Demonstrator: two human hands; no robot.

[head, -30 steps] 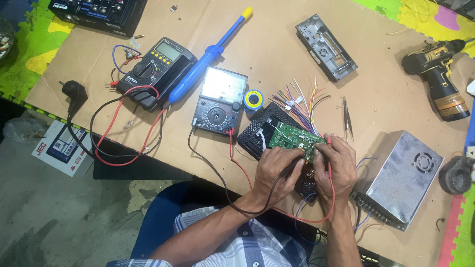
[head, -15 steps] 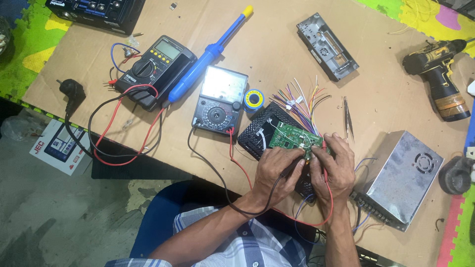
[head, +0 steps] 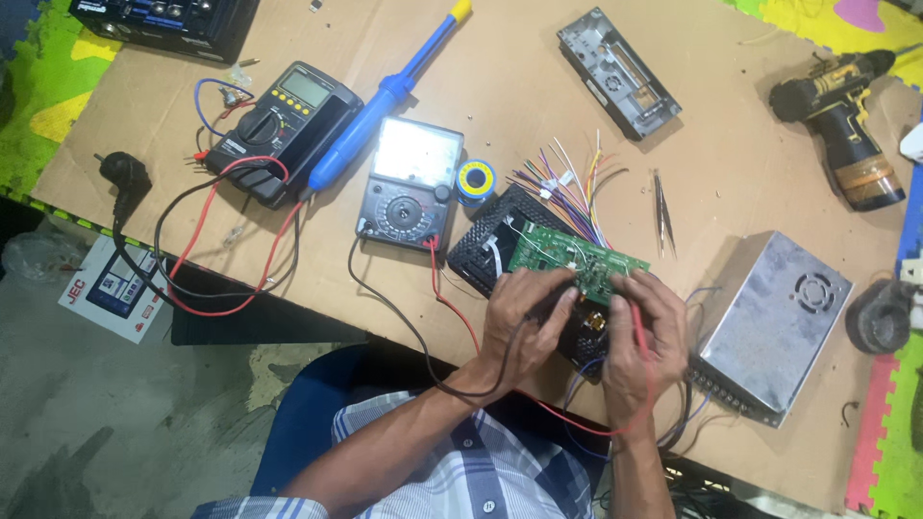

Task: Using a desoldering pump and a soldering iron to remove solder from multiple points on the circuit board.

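Observation:
A green circuit board (head: pixel 567 256) lies tilted on a black perforated chassis (head: pixel 490 238) near the table's front edge. My left hand (head: pixel 524 317) grips a black test probe whose tip meets the board's near edge. My right hand (head: pixel 642 336) grips a red test probe, pressed to the board beside the left one. Black and red leads run from my hands back to the grey analogue meter (head: pixel 408 183). A fan of coloured wires (head: pixel 567 183) sprouts from behind the board.
A black digital multimeter (head: pixel 284 125), a blue soldering iron (head: pixel 389 96), a solder spool (head: pixel 475 181), tweezers (head: pixel 661 213), a metal power supply box (head: pixel 769 322), a grey faceplate (head: pixel 617 72) and a cordless drill (head: pixel 846 125) lie on the cardboard tabletop (head: pixel 500 58). A plug (head: pixel 125 175) hangs off the left edge.
Both hands stay on the board with the probes; only slight shifts of the fingers show.

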